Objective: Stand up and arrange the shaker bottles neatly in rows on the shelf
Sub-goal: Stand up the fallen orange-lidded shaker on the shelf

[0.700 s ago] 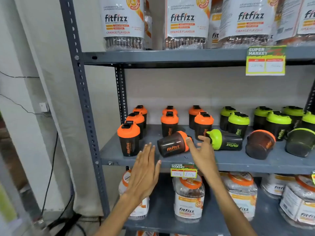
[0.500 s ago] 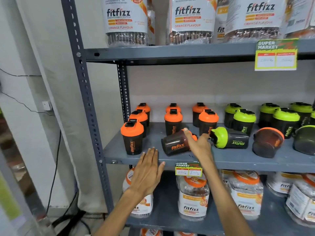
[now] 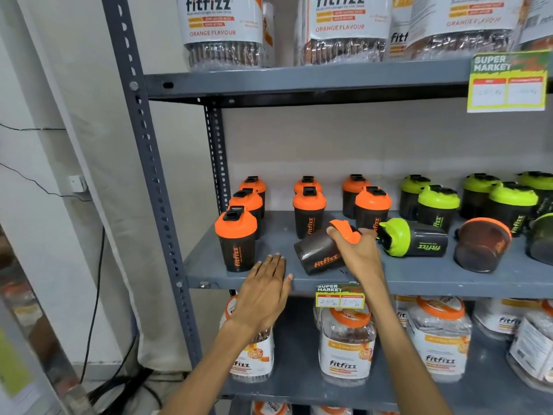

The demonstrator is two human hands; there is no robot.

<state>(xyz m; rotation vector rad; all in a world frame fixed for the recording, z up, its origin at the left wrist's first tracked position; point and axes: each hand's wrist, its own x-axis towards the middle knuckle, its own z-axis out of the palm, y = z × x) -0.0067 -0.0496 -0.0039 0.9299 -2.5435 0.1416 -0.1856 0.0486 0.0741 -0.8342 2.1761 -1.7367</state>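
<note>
Orange-lidded shaker bottle [image 3: 321, 253] lay tilted near the front of the middle shelf [image 3: 419, 278], the right hand [image 3: 357, 254] wrapped over its lid end, fingers [image 3: 335, 232] clamped on it. The left hand [image 3: 263, 290] hovered flat at the shelf edge, fingers apart, holding nothing. Righting it looked the step in hand; next it needed standing in the open front spot beside the upright orange bottle [image 3: 236, 239]. A toppled green-lidded bottle [image 3: 414, 241] lay just beside, crowding the right
</note>
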